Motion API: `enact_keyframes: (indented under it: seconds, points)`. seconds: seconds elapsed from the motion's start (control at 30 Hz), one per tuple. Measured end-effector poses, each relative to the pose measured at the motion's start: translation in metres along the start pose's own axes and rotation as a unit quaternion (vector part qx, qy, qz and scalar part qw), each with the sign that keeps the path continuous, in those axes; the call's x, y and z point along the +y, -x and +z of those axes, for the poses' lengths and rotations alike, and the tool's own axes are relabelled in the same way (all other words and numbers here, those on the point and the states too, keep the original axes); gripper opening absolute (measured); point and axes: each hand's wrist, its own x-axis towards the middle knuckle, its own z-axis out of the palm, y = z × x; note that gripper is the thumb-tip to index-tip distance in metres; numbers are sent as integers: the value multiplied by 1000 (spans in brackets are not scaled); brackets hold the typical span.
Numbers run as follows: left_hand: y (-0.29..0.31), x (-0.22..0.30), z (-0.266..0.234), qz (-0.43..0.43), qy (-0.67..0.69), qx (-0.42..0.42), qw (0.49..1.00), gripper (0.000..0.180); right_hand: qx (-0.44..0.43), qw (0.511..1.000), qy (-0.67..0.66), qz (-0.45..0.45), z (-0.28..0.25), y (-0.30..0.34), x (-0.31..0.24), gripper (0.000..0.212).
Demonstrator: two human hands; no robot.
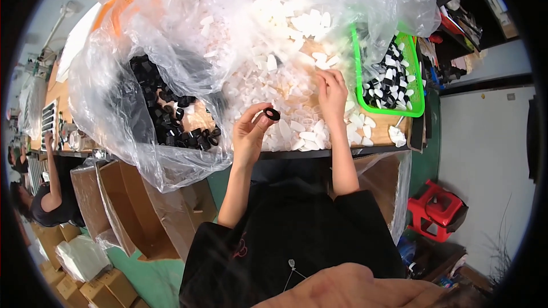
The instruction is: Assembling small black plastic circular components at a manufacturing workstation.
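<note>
I see left hand [248, 137] pinched on black ring [277, 115], mid-frame. Right hand [332, 97] right of centre, at white pieces [309, 135]; I can't tell if it's gripping any. Green basket [422, 102] upper right.

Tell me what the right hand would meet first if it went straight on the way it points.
Most likely the loose white pieces just beyond the right hand, though its height above them is unclear in this single view.

Workshop: piled parts [299, 130], stacked cartons [98, 292]
</note>
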Motion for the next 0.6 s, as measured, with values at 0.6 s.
enact_keyframes:
  seconds: [0.6]
  points:
    - [-9,-3,10,-9,-2,33,999,25,-1,948,-284,146,-17,14,-36,18]
